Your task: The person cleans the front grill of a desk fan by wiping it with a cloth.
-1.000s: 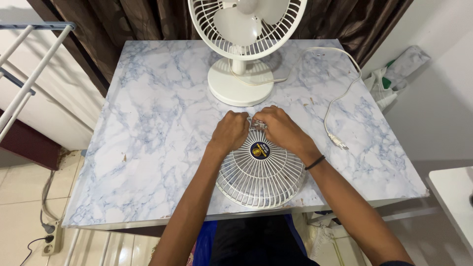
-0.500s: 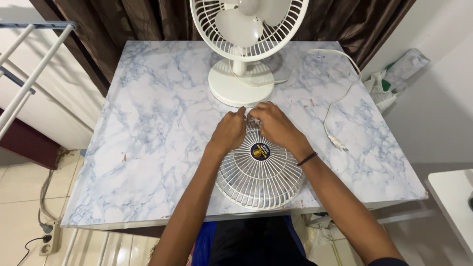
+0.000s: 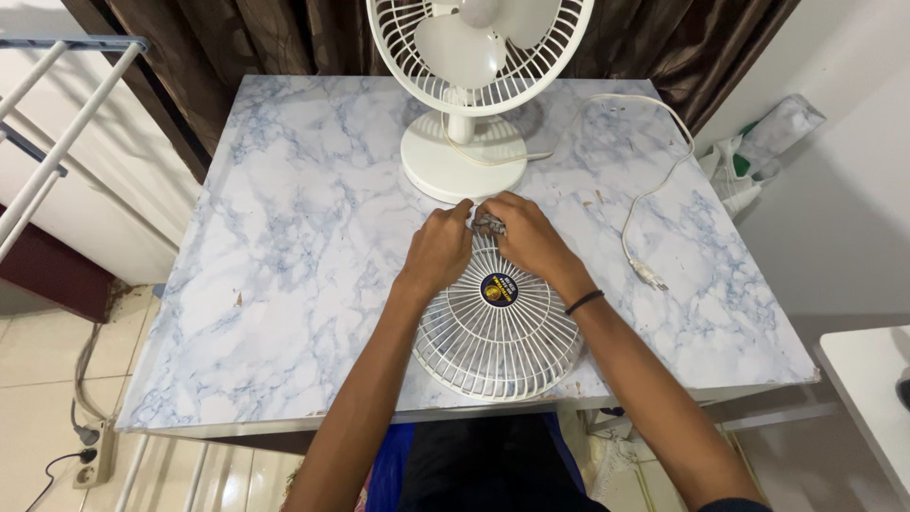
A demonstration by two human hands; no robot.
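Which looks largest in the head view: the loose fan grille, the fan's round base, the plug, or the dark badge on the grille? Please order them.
1. Loose fan grille, though it lies nearer the camera.
2. Fan's round base.
3 and 4. Dark badge and plug: both small, too alike to rank.

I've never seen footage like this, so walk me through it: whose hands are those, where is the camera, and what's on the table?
The camera sits on a person's head and looks down, so the two bare arms reaching in from the bottom are that person's own. The left hand and right hand meet at the far rim of a round white fan grille, which lies flat on the marble-patterned table. Their fingers pinch something small there; it is too hidden to name. Behind the hands stands a white desk fan with its front grille off. Its white cord loops across the table to an unplugged plug. A dark band circles the right wrist.
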